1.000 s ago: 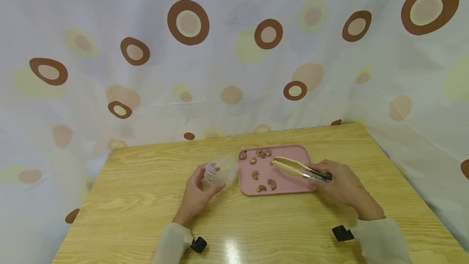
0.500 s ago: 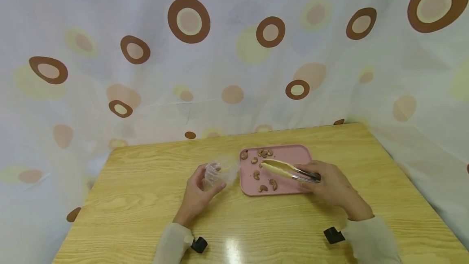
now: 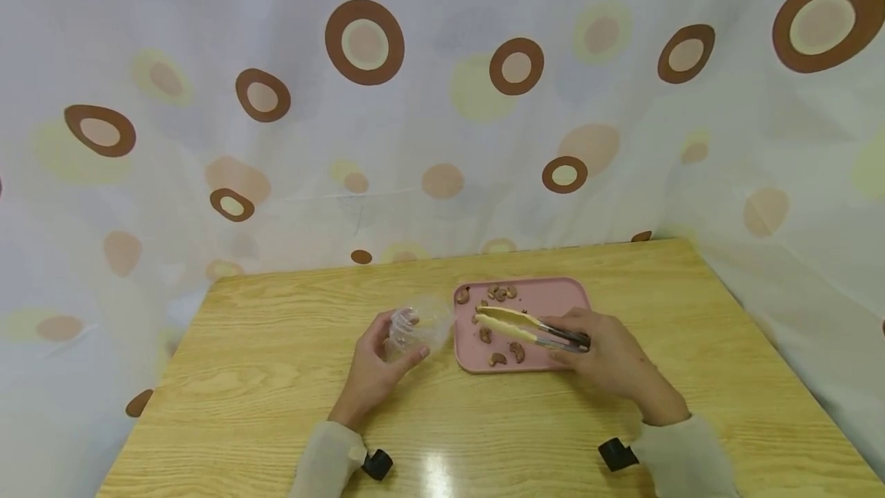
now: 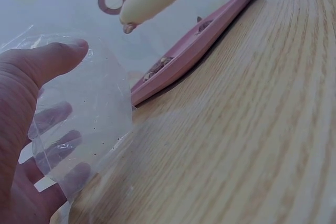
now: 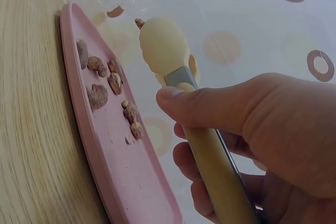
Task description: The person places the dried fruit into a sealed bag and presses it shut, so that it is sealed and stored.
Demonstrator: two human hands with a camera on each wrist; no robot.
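My left hand (image 3: 376, 360) holds a clear plastic bag (image 4: 100, 98) by its side, thumb and fingers spread around it, its mouth facing the tray. My right hand (image 3: 611, 352) grips metal tongs (image 3: 515, 323) with cream tips, thumb on one arm and fingers on the other. Pinched at the tips is a brown-skinned cashew (image 5: 139, 23), raised above the tray's left part in the wrist views. Several more cashews (image 3: 517, 352) lie on the pink tray (image 3: 553, 294), mostly in its left half.
The tray lies on a wood-grain table (image 3: 276, 375), just right of the bag. Small dark crumbs (image 5: 127, 140) dot the tray. A patterned curtain (image 3: 387, 144) hangs behind the table and along its right side.
My right hand has carried the tongs leftward across the tray, closer to the bag. The left hand and the bag have stayed in place.
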